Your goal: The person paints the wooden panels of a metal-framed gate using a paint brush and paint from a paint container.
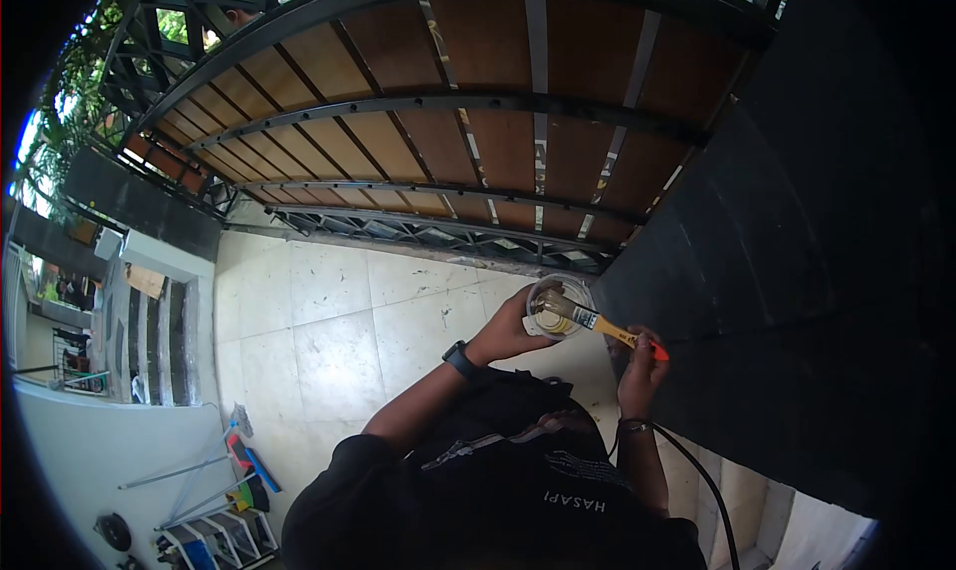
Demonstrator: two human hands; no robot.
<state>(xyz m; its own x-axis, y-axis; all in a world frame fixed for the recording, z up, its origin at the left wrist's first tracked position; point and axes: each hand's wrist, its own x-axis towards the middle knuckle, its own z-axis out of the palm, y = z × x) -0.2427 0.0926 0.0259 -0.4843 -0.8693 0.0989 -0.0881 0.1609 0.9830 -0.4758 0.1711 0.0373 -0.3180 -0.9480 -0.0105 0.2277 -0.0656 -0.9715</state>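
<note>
My left hand [511, 329] is wrapped round the side of a clear plastic cup [547, 333], which has a little brownish liquid inside. A paintbrush [588, 319] with a yellow handle and red end is pinched in my right hand [642, 364]. Its bristles dip over the cup's opening, tilted down to the left. Just beyond the cup stands a gate of brown wooden slats [495, 152] in a black metal frame. The slats on the right look darker than the lighter ones on the left.
Dark wall [757, 271] rises close on my right. Pale floor tiles [329, 321] with specks lie below. Brooms [239, 451] and a rack [224, 540] stand at lower left, with steps [164, 341] above them. A black cable [709, 475] runs beside my right arm. Behind the gate, a person [237, 14] is partly visible.
</note>
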